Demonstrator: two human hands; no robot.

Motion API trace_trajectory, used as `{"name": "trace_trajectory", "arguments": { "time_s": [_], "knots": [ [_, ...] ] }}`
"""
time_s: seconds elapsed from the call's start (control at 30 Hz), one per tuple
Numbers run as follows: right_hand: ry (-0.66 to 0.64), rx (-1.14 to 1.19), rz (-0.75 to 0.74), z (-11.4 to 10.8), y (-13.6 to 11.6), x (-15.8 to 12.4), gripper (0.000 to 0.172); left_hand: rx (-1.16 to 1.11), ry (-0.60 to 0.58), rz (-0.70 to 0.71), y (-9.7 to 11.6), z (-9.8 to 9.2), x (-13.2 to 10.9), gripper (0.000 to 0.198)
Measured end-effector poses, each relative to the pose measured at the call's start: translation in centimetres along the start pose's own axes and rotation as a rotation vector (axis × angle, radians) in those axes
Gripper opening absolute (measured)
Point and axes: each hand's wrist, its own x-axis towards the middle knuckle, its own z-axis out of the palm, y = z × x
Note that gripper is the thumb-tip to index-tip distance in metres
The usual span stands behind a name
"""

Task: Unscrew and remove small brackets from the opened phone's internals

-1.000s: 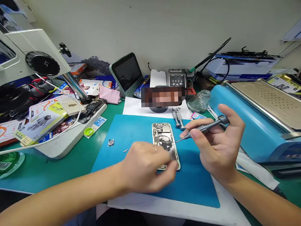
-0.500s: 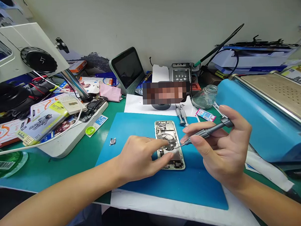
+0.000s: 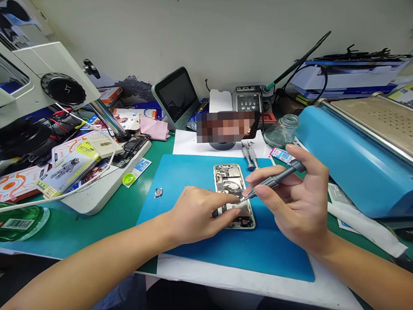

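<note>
An opened smartphone (image 3: pixel 229 172) lies face up on the blue mat (image 3: pixel 180 174), its inner parts exposed. My right hand (image 3: pixel 298 201) grips a grey precision screwdriver (image 3: pixel 273 180), its rear end resting against the raised index finger. The thin tip slants down to the left over the phone's middle. My left hand (image 3: pixel 198 216) reaches over the phone from the left. Its index finger and thumb are apart, the index fingertip close beside the screwdriver tip; whether they touch is unclear. Nothing shows between those fingers. A small metal phone part (image 3: pixel 158 192) lies on the mat at left.
Two more screwdrivers (image 3: pixel 250 157) lie at the mat's far edge, near a glass jar (image 3: pixel 283 130). A microscope (image 3: pixel 60 83) overhangs battery boxes (image 3: pixel 69 164) at left. A blue machine (image 3: pixel 349 163) stands at right; a tablet-like screen (image 3: pixel 177 95) leans at the back.
The screwdriver and my right hand have moved left, bringing the tip next to my left index finger. The whole view has shifted slightly.
</note>
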Motion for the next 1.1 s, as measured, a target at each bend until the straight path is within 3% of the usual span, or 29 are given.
{"name": "trace_trajectory", "arguments": {
  "time_s": [0.77,1.1],
  "knots": [
    [-0.016,0.012,0.01,0.14,0.17,-0.05,0.058,-0.025,0.0,0.02,-0.3,-0.04,-0.06,0.017],
    [-0.004,-0.009,0.014,0.11,0.24,0.01,0.058,-0.036,-0.054,-0.057,0.11,-0.57,0.13,0.023]
  ]
}}
